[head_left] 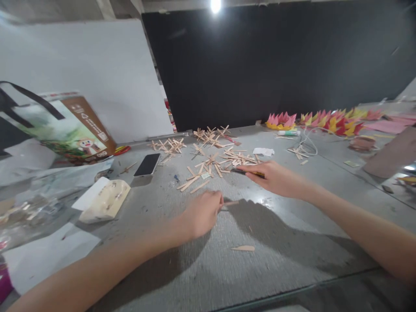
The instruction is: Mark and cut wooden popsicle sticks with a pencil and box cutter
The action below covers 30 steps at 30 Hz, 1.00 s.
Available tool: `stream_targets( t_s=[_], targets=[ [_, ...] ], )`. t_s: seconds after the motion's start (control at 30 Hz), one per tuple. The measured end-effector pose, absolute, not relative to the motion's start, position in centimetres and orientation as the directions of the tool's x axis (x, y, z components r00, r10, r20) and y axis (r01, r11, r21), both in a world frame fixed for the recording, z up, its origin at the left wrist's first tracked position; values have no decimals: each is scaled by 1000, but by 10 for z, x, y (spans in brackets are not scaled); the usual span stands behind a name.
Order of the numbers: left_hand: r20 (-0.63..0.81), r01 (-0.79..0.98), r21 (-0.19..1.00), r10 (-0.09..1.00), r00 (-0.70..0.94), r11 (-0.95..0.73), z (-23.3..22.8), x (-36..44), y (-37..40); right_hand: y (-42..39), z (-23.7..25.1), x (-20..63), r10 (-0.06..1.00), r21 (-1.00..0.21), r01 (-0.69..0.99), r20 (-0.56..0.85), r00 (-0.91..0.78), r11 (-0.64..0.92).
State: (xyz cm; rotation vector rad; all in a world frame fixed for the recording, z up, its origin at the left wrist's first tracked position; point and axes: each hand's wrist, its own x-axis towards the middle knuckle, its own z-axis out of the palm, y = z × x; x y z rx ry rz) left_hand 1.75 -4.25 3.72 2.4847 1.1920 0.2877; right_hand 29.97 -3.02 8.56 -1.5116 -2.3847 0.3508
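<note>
Currently, left hand [202,213] is pinching a wooden stick [230,203]; right hand [276,177] is gripping a cutter [248,172]. Blade risks slipping toward fingers.

A craft workshop is suggested: beyond the fingers [217,203], wooden sticks [208,160] are scattered over a grey table [279,255], and folded paper flowers [328,121] are lined against a dark board [276,60].
</note>
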Motion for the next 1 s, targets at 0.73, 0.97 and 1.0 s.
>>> stream_targets(
  t_s=[0.73, 0.97, 1.0],
  targets=[
    [216, -118, 976, 882, 419, -183, -5, 51, -14, -61, 39, 266, 857, -576, 652, 192, -478, 493],
    [247, -190, 965, 864, 439, -179, -8, 51, -15, -64, 35, 264, 876, -609, 640, 225, -427, 469],
    [250, -198, 964, 863, 439, -179, -8, 51, -16, -65, 34, 263, 874, -612, 634, 234, -426, 473]
  ],
)
